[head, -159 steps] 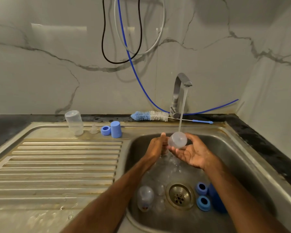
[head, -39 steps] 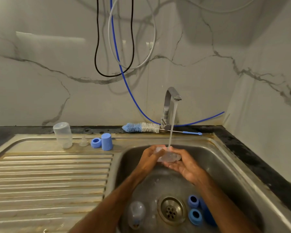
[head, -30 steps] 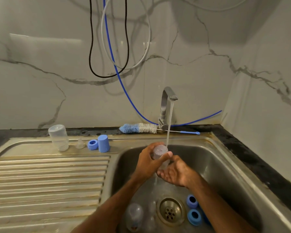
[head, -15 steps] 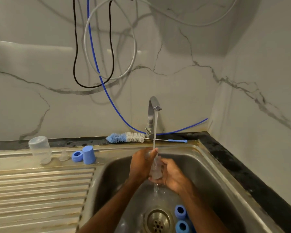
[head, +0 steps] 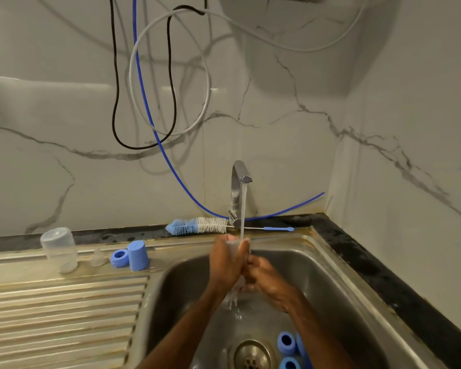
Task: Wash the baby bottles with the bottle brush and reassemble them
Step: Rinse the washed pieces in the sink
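Baby bottle [head: 233, 245] — gripped in left hand [head: 225, 265] and right hand [head: 264, 275] — under stream [head: 242, 209]

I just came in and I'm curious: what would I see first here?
Probably the left hand and right hand together in the middle, gripping a clear bottle under water running from the tap into the sink. Next, the fluffy blue-and-white bottle brush lying behind the sink beside the tap.

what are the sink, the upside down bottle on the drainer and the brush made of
Sink: likely stainless steel, dull grey sheen, brownish staining.
Upturned bottle: probably translucent plastic, cloudy yet see-through.
Bottle brush: blue and white bristles, seemingly nylon, on thin wire with a blue plastic-looking tip.
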